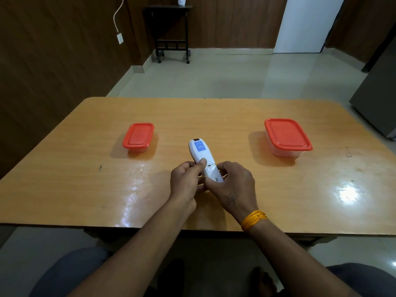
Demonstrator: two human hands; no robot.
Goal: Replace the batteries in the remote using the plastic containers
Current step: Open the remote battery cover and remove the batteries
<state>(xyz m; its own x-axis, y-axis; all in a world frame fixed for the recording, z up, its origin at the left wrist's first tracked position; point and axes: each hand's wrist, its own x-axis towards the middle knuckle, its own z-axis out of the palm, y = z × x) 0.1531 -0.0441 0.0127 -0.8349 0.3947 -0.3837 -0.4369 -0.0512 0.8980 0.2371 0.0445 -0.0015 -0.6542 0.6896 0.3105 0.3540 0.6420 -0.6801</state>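
Note:
A white remote with a blue label lies back-side up over the middle of the wooden table, held at its near end by both hands. My left hand grips its left side with the thumb pressed on the back cover. My right hand wraps around its lower end. A small plastic container with a red lid stands to the left. A larger plastic container with a red lid stands to the right. Both lids are on. No batteries show.
The table's near edge runs just in front of my lap. A dark side table on wheels stands by the far wall, and a grey cabinet stands off the table's right far corner.

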